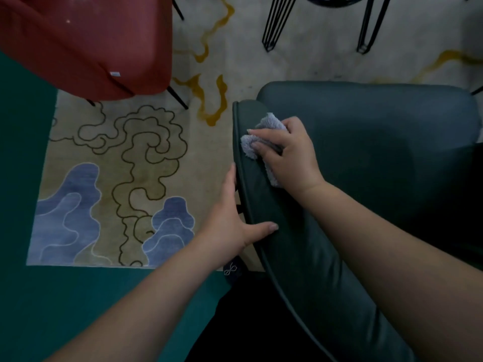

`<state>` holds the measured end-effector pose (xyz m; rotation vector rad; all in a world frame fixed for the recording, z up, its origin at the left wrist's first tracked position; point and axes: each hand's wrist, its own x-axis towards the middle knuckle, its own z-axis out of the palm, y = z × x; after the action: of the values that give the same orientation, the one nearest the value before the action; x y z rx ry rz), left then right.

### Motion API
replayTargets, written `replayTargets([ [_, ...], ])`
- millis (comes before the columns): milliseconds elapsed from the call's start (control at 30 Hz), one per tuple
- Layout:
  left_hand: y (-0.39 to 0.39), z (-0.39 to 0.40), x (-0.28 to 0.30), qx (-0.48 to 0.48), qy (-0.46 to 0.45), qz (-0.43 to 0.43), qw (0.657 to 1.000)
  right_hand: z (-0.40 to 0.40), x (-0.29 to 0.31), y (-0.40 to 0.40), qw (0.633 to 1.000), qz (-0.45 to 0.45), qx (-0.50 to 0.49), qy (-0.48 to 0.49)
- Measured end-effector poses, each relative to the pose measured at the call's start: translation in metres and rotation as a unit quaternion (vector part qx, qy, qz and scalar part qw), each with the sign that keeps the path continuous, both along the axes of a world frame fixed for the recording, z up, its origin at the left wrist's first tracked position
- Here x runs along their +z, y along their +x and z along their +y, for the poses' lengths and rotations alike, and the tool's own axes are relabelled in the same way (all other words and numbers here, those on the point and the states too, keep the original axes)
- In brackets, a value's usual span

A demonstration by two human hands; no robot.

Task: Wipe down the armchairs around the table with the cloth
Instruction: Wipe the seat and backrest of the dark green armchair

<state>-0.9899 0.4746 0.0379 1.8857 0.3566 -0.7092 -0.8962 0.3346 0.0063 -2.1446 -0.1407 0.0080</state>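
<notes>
Cloth (264,142) bunched on the armrest of the dark green armchair (366,142), right of centre in the frame, pinned under the right hand (287,155), fingers curled over the grey pile and pressing it into the upholstery. Left hand (232,226) lower down, at mid-frame, gripping the same armrest edge: thumb laid across the top, fingers wrapped round the outer side, largely hidden. Red armchair (78,43) in the upper left, well apart, standing partly on the patterned rug (117,178); black hairpin legs (277,24) at the top edge, probably the table's.

Wiping apparently under way on this one armrest, seat and back likely still to do.

Risks from here: cloth so tightly wadded that only a narrow strip touches the surface, leaving streaks or missed patches along the piped seam; cloth slipping off the rounded edge onto the rug on a stroke toward the upper tip; chair sliding on its thin legs if pushed hard without the bracing grip.
</notes>
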Motion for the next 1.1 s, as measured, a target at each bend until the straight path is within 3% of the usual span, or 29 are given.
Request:
replayTargets([
  [333, -0.002, 0.001, -0.006, 0.030, -0.032, 0.009, 0.999, 0.009, -0.007, 0.067, 0.994, 0.103, -0.040, 0.016],
  [600, -0.005, 0.005, 0.000, -0.002, -0.039, 0.019, 0.999, -0.024, 0.019, 0.009, 0.979, 0.187, 0.060, 0.057],
  [1100, -0.018, 0.008, 0.012, -0.036, -0.054, 0.037, 0.997, -0.074, 0.028, -0.102, 0.964, 0.094, 0.238, -0.065],
])
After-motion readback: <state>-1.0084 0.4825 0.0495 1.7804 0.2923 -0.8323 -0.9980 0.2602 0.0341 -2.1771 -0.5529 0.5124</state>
